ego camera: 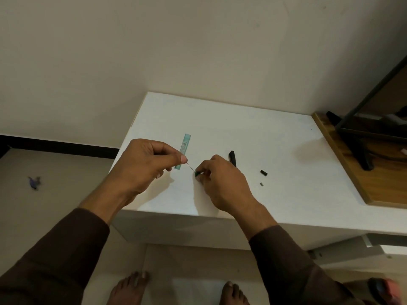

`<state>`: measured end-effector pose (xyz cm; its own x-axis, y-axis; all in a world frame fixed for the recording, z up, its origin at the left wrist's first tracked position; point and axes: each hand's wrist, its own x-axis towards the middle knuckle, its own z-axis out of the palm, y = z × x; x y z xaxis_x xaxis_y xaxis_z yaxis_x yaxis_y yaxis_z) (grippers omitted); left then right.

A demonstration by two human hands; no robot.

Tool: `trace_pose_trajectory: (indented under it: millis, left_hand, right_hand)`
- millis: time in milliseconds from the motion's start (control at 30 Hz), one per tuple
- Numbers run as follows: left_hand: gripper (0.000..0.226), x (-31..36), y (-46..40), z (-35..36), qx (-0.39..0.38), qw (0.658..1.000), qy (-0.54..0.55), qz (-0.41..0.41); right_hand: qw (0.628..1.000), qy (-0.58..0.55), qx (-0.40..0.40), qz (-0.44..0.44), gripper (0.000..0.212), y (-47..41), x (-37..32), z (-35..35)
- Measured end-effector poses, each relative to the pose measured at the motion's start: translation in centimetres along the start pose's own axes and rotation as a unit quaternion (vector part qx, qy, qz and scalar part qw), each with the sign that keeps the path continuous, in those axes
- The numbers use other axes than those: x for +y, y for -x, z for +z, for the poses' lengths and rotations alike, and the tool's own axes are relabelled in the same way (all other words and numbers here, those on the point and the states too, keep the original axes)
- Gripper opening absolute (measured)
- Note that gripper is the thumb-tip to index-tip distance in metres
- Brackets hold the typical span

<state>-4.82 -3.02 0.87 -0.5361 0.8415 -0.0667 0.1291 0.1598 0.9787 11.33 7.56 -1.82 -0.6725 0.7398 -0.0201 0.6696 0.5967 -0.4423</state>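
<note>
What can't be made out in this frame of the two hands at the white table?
All in the head view:
small green piece: mostly covered by fingers of the right hand; shape unclear.
thin rod: too fine to identify; one end hidden in the pinch of the left hand.
teal strip: print too small to read.
purple thing on the floor: blurred.
red and black object, lower right: blurred.

A plain cream wall [198, 40] fills the upper view in dim, warm light. A dark skirting board [59, 146] runs along its foot at the left, above a pale floor [55, 216]. A white counter [253, 133] stands against the wall, and a wooden surface [352, 183] adjoins it on the right, bearing a black metal frame [361, 155]
</note>
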Motion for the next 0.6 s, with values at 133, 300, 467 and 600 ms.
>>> trace_pose_trajectory:
  millis: [133, 300, 467, 600]
  left_hand:
    - [0.005, -0.1, 0.1, 0.1, -0.009, 1.0, -0.013, -0.002]
    - [0.01, -0.4, 0.3, 1.1, -0.048, 0.998, -0.044, -0.006]
    - [0.012, 0.0, 0.9, 2.7, -0.096, 0.995, -0.033, 0.003]
    - [0.01, 0.3, 1.2, 3.3, -0.114, 0.993, -0.038, 0.012]
  right_hand:
    - [0.999, -0.045, 0.014, 0.004, 0.018, 0.1, 0.0, -0.4]
    - [0.925, -0.363, 0.102, 0.051, 0.013, 0.4, 0.7, -3.6]
    - [0.841, -0.526, 0.094, 0.084, 0.004, 0.9, 1.5, -5.4]
    - [0.848, -0.516, 0.09, 0.076, 0.005, 0.8, 2.0, -5.8]
